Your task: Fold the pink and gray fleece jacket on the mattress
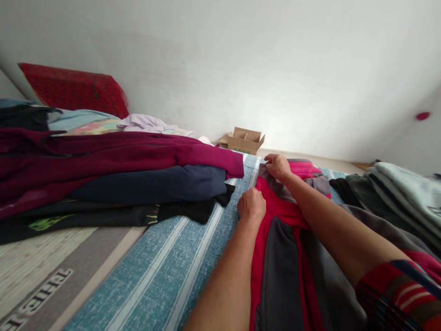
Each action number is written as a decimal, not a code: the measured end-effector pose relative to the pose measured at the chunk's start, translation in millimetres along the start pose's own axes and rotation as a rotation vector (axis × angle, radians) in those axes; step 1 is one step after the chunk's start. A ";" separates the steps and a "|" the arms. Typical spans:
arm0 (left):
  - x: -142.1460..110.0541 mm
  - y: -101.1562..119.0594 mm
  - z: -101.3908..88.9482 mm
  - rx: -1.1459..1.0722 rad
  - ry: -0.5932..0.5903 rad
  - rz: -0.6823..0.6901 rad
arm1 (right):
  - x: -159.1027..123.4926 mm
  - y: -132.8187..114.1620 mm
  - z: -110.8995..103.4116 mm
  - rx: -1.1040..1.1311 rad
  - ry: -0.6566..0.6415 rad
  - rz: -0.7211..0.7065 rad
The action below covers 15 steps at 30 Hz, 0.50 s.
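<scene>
A red and dark grey jacket (280, 257) lies spread on the striped blue bed sheet (193, 248), directly in front of me. My left hand (252, 203) is closed on the jacket's red left edge, its fingertips partly hidden behind the knuckles. Farther up, my right hand (277, 166) grips the grey cloth at the jacket's far end, with the fingers bent over the fabric. Pink and grey cloth shows just right of that hand. My right forearm crosses over the middle of the jacket and covers part of it.
To the left, a maroon garment (138, 149) lies over navy and black clothes. A folded pile of clothes (406, 193) sits at the right. An open cardboard box (245, 140) stands beyond the bed by the wall, and a red patterned item (76, 89) leans at the back left.
</scene>
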<state>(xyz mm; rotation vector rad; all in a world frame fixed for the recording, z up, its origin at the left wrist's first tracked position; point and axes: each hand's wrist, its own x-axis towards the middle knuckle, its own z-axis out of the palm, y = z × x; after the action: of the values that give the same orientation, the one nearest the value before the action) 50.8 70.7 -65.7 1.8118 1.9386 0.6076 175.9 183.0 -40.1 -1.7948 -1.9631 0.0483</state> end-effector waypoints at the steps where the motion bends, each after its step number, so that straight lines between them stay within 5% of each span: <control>1: -0.9 0.7 -0.5 0.017 0.003 0.002 | -4.6 -4.0 -2.9 -0.045 -0.014 -0.045; 8: -2.4 1.9 0.5 0.114 0.028 -0.007 | -29.1 -11.1 1.6 -0.259 -0.222 -0.299; 15: -5.3 1.6 -3.4 0.191 0.034 -0.012 | -31.1 -5.2 14.1 -0.344 -0.213 -0.332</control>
<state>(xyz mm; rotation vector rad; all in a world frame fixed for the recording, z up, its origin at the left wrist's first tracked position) 50.5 65.4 -62.0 1.9124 2.0904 0.4659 166.8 156.9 -60.7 -1.6902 -2.5271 -0.2289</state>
